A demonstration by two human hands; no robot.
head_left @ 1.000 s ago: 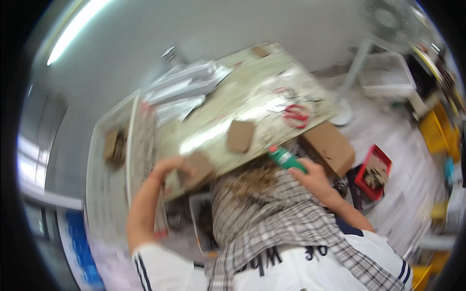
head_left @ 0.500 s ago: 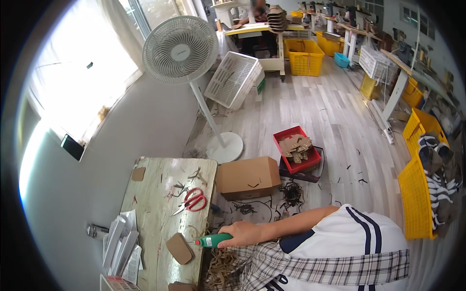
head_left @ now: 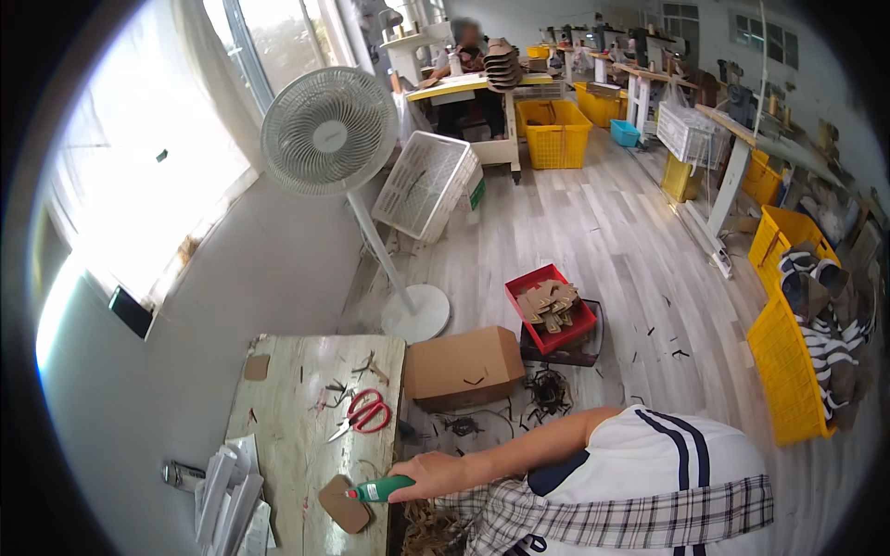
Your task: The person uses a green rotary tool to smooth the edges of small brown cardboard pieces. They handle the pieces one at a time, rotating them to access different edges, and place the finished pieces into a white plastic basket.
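My right hand [head_left: 425,477] is closed around a small green tool [head_left: 385,488] with a red tip and a pale label. It points left over the near right edge of the table [head_left: 278,389]. The tip lies over a flat brown rounded piece [head_left: 341,511]; I cannot tell whether it touches it. Red-handled scissors [head_left: 371,412] lie farther back on the tabletop, blades slightly parted. Out of sight is my left hand. Tan strips [head_left: 428,528] are bunched beside the table edge, below my right hand.
Papers [head_left: 227,491] and a can [head_left: 181,475] are at left. Another brown piece [head_left: 258,368] lies in the table's far corner. Beyond stand a cardboard box [head_left: 464,368], a red box of brown pieces [head_left: 552,310], a fan [head_left: 417,315] and yellow crates [head_left: 783,371]. A person sits at the back.
The view has tipped upward. My right hand has moved the green tool left, so its tip passes from the brown piece's right edge to over the piece.
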